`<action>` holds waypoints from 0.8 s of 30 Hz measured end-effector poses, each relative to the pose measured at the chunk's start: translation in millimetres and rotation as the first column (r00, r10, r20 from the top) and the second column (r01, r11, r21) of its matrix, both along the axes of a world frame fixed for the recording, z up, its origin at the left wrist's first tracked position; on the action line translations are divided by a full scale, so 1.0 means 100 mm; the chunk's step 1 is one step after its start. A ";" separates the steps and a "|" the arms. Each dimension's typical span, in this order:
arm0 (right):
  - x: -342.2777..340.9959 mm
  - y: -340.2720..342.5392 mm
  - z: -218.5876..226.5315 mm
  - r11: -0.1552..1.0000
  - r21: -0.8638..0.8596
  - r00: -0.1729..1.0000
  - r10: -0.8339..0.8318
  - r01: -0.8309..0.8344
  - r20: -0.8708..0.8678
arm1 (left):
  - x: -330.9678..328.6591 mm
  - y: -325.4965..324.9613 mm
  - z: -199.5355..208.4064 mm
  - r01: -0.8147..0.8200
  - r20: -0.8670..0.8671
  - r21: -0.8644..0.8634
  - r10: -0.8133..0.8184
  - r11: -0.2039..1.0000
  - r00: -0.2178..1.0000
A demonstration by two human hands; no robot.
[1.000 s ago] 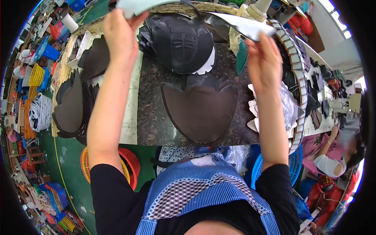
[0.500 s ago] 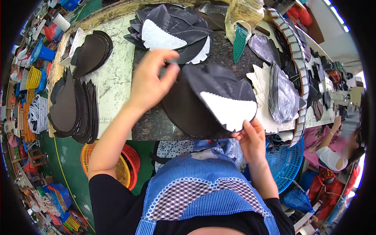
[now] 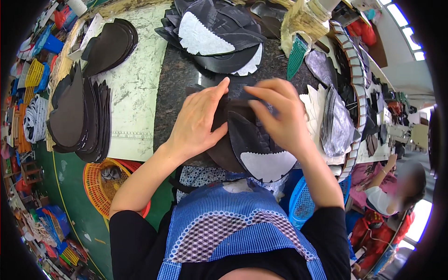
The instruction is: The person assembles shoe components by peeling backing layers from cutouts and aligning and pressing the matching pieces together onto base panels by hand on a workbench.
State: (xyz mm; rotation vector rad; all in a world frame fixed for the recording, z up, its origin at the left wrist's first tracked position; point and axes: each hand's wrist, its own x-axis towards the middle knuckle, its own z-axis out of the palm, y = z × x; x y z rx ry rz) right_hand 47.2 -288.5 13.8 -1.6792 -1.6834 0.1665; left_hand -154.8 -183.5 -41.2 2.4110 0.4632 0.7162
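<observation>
A black leather-like piece [image 3: 242, 135] with a white toothed-edge backing [image 3: 268, 163] lies near the bench's front edge, overlapping a dark brown piece [image 3: 224, 156]. My left hand [image 3: 198, 119] rests flat at the left of these pieces, fingers stretched and thumb apart. Over the upper part of the black piece is my right hand [image 3: 280, 114], its fingers bent and spaced from the thumb, holding nothing that I can see. The upper edges of both pieces are partly hidden by my hands. Beyond them sits a pile of similar black pieces [image 3: 233, 42], some with white backing.
Stacks of dark brown cut pieces [image 3: 67, 114] stand at the left on a pale board [image 3: 135, 102]. Silver-grey pieces [image 3: 337, 123] lie right, beside a curved segmented rim [image 3: 357, 88]. A green pointed tool [image 3: 296, 58] hangs behind. Baskets, orange [image 3: 105, 182] and blue [image 3: 301, 205], flank me below.
My right hand has let go of the white-backed lower edge and moved up to the top of the black piece. My left hand has come down onto the pieces, which now lie lower.
</observation>
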 end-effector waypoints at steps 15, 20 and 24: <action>0.10 0.51 -0.24 0.949 -0.236 0.968 0.236 -0.210 0.087 | 0.07 0.04 -0.15 -0.066 0.067 -0.098 0.072 0.993 0.995; 0.08 0.55 -0.29 0.930 -0.224 0.922 0.336 -0.292 0.193 | 0.06 0.04 -0.16 -0.076 0.056 -0.100 0.082 0.992 0.995; 0.07 0.46 -0.15 0.940 -0.125 0.905 0.341 -0.319 0.253 | 0.04 0.04 -0.16 -0.079 0.051 -0.121 0.086 0.989 0.995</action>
